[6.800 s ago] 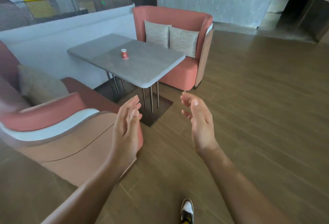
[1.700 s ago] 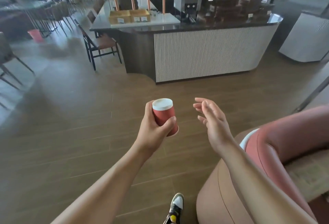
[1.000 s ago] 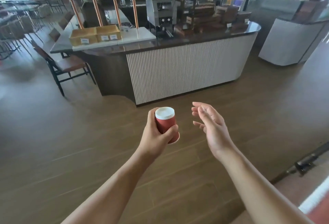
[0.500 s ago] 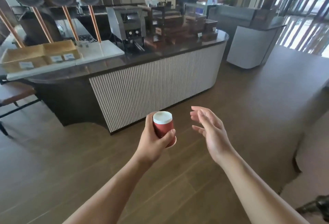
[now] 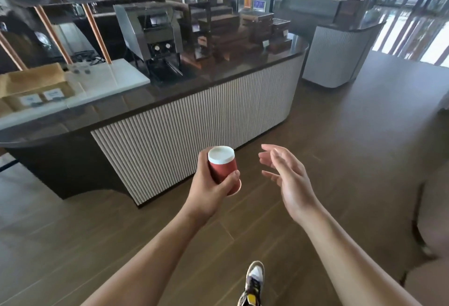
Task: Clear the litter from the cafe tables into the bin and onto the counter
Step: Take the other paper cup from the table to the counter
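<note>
A small red paper cup (image 5: pixel 223 169) with a white end facing me is held in front of my chest. My left hand (image 5: pixel 209 189) grips it, fingers and thumb curled round its side. My right hand (image 5: pixel 286 179) hovers just right of the cup, fingers relaxed and spread, touching nothing. The cafe counter (image 5: pixel 184 92) with a dark glossy top and a ribbed white front stands ahead, about a step or two beyond my hands. No bin is in view.
On the counter stand a steel toaster machine (image 5: pixel 150 38), stacked wooden boxes (image 5: pixel 243 31) and a white slab with wooden trays (image 5: pixel 34 87). A second white ribbed unit (image 5: pixel 337 53) stands at the right. Wooden floor lies between. A seat edge (image 5: pixel 432 220) is at far right.
The cup went from the grey table into my left hand. Over the last second the counter has drawn nearer and shifted left in view; my hands kept the same pose.
</note>
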Available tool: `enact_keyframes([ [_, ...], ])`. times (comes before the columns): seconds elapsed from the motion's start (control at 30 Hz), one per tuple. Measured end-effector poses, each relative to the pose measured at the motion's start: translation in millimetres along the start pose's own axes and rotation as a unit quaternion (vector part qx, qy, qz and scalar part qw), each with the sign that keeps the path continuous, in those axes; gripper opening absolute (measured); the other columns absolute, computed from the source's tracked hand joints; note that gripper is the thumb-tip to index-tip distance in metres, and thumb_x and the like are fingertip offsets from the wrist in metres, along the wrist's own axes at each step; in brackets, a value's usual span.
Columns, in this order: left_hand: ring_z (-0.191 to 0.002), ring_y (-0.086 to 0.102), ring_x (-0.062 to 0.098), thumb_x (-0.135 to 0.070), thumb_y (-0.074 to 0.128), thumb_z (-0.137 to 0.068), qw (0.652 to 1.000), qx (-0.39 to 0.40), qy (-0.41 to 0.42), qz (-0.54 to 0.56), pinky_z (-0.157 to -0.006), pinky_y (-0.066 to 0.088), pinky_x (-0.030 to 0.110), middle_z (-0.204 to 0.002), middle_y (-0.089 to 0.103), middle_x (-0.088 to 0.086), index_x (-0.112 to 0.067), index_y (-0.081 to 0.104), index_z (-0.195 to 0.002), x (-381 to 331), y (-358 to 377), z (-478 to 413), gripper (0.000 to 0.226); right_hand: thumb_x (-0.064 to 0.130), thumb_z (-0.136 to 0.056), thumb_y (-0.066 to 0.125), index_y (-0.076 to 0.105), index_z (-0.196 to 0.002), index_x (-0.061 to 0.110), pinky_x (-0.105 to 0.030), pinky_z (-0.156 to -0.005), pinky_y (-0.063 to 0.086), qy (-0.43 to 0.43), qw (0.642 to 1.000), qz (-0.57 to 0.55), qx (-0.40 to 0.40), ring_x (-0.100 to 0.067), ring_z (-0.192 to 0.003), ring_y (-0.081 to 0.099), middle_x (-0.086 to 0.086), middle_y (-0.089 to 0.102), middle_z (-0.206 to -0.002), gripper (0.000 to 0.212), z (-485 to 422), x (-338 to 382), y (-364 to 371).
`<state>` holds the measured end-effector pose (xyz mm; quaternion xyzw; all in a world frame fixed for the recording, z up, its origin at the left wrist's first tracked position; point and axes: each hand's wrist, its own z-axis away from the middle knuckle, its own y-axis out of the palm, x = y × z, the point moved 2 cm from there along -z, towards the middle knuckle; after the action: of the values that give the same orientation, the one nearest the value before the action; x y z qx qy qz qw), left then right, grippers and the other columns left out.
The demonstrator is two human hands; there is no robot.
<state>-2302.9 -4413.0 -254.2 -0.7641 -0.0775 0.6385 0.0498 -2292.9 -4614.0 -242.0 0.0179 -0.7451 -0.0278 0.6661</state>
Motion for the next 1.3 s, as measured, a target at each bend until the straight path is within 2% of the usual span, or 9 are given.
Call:
enact_keyframes([
  [0.2, -0.103, 0.066, 0.003, -0.023, 0.08, -0.09, 1.0, 0.0, 0.007, -0.013, -0.092, 0.057, 0.023, -0.118, 0.064, -0.006, -0.035, 0.048, -0.13, 18.8, 26.5, -122.3, 0.052, 0.051, -0.096, 0.056, 0.074, -0.123, 0.035, -0.039, -0.102, 0.056, -0.009, 1.0, 0.0, 0.026, -0.008, -0.124, 0.065, 0.005, 0.073, -0.125, 0.036, -130.0, -17.2, -13.8],
  [0.37, -0.096, 0.065, -0.001, -0.028, 0.079, -0.086, 1.0, -0.029, 0.009, -0.005, -0.087, 0.055, 0.018, -0.113, 0.065, -0.005, -0.027, 0.05, -0.128, 20.0, 51.1, -232.1, 0.052, 0.052, -0.095, 0.056, 0.072, -0.125, 0.031, -0.041, -0.106, 0.054, -0.019, 0.999, 0.003, 0.039, -0.011, -0.129, 0.062, 0.002, 0.07, -0.13, 0.041, -248.8, -12.6, -30.2],
  [0.53, -0.091, 0.064, -0.006, -0.012, 0.079, -0.093, 0.999, -0.038, 0.002, 0.004, -0.083, 0.054, 0.015, -0.109, 0.065, -0.005, -0.027, 0.05, -0.125, 31.4, 71.3, -314.6, 0.046, 0.048, -0.094, 0.056, 0.07, -0.128, 0.026, -0.039, -0.105, 0.053, -0.012, 0.999, -0.009, 0.035, -0.014, -0.131, 0.062, -0.001, 0.068, -0.133, 0.043, -331.4, -14.5, -43.7],
  [0.7, -0.105, 0.066, 0.011, -0.025, 0.08, -0.087, 0.999, -0.033, 0.004, 0.024, -0.093, 0.057, 0.028, -0.117, 0.063, 0.0, -0.025, 0.049, -0.131, 43.3, 87.8, -393.0, 0.053, 0.048, -0.095, 0.056, 0.07, -0.129, 0.029, -0.034, -0.102, 0.053, -0.016, 0.999, 0.0, 0.044, -0.013, -0.133, 0.06, 0.002, 0.068, -0.133, 0.041, -406.7, -26.1, -54.3],
  [0.8, -0.103, 0.065, 0.007, -0.021, 0.081, -0.091, 0.999, -0.027, 0.017, 0.009, -0.091, 0.054, 0.019, -0.119, 0.062, 0.0, -0.027, 0.049, -0.13, 58.4, 96.5, -444.3, 0.051, 0.049, -0.095, 0.057, 0.071, -0.126, 0.034, -0.031, -0.099, 0.053, -0.021, 0.999, 0.0, 0.04, -0.01, -0.131, 0.061, 0.005, 0.069, -0.132, 0.037, -458.1, -35.5, -57.2],
  [0.93, -0.105, 0.064, 0.007, -0.016, 0.081, -0.093, 1.0, -0.02, 0.016, 0.012, -0.09, 0.054, 0.019, -0.122, 0.06, -0.001, -0.035, 0.049, -0.128, 83.7, 101.9, -519.1, 0.051, 0.05, -0.095, 0.058, 0.072, -0.125, 0.035, -0.029, -0.096, 0.053, -0.024, 0.999, 0.004, 0.037, -0.009, -0.131, 0.061, 0.002, 0.068, -0.135, 0.036, -531.0, -49.9, -55.3],
  [1.03, -0.108, 0.062, 0.008, -0.015, 0.081, -0.092, 0.999, -0.021, 0.018, 0.024, -0.086, 0.055, 0.017, -0.128, 0.057, 0.004, -0.03, 0.049, -0.131, 100.7, 103.8, -581.5, 0.053, 0.049, -0.095, 0.058, 0.071, -0.128, 0.031, -0.03, -0.098, 0.053, -0.025, 0.999, 0.01, 0.038, -0.01, -0.13, 0.062, 0.002, 0.068, -0.134, 0.039, -592.8, -59.1, -49.0],
  [1.17, -0.118, 0.056, 0.006, -0.019, 0.083, -0.088, 0.999, -0.023, 0.037, -0.008, -0.101, 0.047, 0.023, -0.128, 0.051, -0.005, -0.044, 0.047, -0.125, 119.6, 97.8, -671.3, 0.057, 0.052, -0.096, 0.06, 0.068, -0.131, 0.026, -0.03, -0.1, 0.052, -0.023, 0.999, 0.013, 0.033, -0.011, -0.131, 0.061, 0.001, 0.066, -0.137, 0.045, -678.8, -63.1, -33.0],
  [1.3, -0.123, 0.051, 0.005, -0.024, 0.084, -0.086, 0.999, -0.024, 0.038, -0.019, -0.106, 0.045, 0.027, -0.128, 0.043, -0.016, -0.052, 0.044, -0.121, 134.1, 92.9, -747.7, 0.06, 0.045, -0.096, 0.057, 0.068, -0.13, 0.024, -0.033, -0.102, 0.051, -0.02, 0.999, 0.016, 0.028, -0.013, -0.131, 0.06, 0.001, 0.067, -0.134, 0.042, -750.7, -72.0, -20.9],
])
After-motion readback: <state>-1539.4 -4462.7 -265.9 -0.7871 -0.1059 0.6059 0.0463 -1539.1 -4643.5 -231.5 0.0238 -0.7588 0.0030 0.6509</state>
